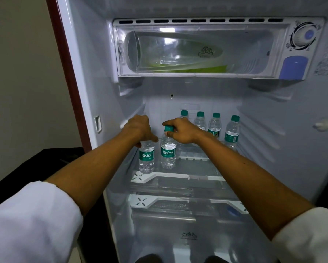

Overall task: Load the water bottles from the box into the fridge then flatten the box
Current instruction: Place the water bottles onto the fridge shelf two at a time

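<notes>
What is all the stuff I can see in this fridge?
Water bottles: six, clear with green caps and labels, upright on the top shelf; four in a back row, two in front at the left.
Front bottles: left one, right one, labelled Bisleri.
Shelves: clear with white trim, below the freezer box.
Freezer box: one, clear flap, top of the fridge.
Temperature dial: one, white and blue, top right.
Fridge edge: dark red, left.
Sleeves: two, white.
Left hand: grips the left front bottle's top.
Right hand: pinches the right front bottle's cap.

clear glossy plastic bottles (168,153)
</notes>
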The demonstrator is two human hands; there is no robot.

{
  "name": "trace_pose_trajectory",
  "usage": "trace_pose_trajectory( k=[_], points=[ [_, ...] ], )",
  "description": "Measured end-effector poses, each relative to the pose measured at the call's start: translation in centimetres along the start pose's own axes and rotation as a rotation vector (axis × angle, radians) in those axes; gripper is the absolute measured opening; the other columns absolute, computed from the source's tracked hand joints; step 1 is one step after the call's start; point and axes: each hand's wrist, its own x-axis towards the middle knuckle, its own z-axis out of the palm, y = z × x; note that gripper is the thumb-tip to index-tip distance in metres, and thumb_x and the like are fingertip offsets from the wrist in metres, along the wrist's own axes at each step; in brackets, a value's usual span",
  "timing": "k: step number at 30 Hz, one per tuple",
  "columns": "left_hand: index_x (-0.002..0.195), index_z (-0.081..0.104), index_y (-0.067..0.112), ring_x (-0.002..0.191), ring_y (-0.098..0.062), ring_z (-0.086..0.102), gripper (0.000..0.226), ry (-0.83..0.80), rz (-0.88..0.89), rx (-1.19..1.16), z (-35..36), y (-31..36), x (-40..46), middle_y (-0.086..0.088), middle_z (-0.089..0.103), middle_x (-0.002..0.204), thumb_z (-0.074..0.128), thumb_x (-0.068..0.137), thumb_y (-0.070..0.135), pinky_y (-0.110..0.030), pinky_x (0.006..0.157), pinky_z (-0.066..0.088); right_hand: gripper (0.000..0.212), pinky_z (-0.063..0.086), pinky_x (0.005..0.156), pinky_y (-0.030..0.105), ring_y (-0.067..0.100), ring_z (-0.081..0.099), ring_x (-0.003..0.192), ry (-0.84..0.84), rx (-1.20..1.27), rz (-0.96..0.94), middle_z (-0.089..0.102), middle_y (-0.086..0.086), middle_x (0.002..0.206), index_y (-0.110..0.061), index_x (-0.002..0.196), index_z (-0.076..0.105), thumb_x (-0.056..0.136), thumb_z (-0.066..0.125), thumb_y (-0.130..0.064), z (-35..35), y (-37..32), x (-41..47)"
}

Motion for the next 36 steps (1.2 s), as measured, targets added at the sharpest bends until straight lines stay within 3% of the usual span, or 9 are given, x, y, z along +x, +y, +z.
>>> trace_pose_trajectory(
  k=[11, 25, 31, 36],
  points=[
    [0.098, 0.045, 0.012, 0.071, -0.027, 0.065, 0.056, -0.01, 0.015, -0.002, -0.3, -0.7, 0.7, -0.007, 0.047, 0.08, 0.087, 0.068, 0.032, -0.033, 0.055, 0.06, 0.05, 0.045, 0.105, 0.039, 0.03, 0.057, 0.121, 0.021, 0.047, -0.031, 0.057, 0.013, 0.138, -0.008, 0.14, 0.051, 0.094, 0.064, -0.02, -0.1, -0.7, -0.5],
    [0.102, 0.045, 0.013, 0.078, -0.026, 0.066, 0.06, -0.056, 0.039, 0.078, -0.9, -0.9, 0.4, -0.006, 0.05, 0.085, 0.088, 0.066, 0.035, -0.036, 0.071, 0.061, 0.051, 0.045, 0.105, 0.039, 0.03, 0.055, 0.124, -0.056, -0.003, -0.033, 0.054, 0.011, 0.141, -0.009, 0.143, 0.047, 0.095, 0.062, -0.018, -0.6, -2.1, -0.6],
    [0.102, 0.044, 0.012, 0.074, -0.025, 0.066, 0.058, -0.06, 0.055, 0.031, -1.3, -0.8, 0.4, -0.008, 0.049, 0.09, 0.088, 0.066, 0.026, -0.033, 0.066, 0.06, 0.049, 0.046, 0.105, 0.039, 0.031, 0.056, 0.122, -0.035, -0.018, -0.026, 0.056, 0.013, 0.139, -0.008, 0.142, 0.049, 0.096, 0.062, -0.018, -0.3, -2.4, -0.7],
    [0.114, 0.05, 0.007, 0.075, -0.027, 0.067, 0.063, -0.069, 0.055, 0.025, -1.2, -0.9, 0.4, -0.011, 0.051, 0.097, 0.088, 0.066, 0.022, -0.036, 0.069, 0.061, 0.052, 0.044, 0.106, 0.039, 0.031, 0.054, 0.125, -0.02, -0.003, -0.006, 0.053, 0.013, 0.142, -0.009, 0.144, 0.046, 0.096, 0.062, -0.019, -0.1, -2.4, -0.8]
  ],
)
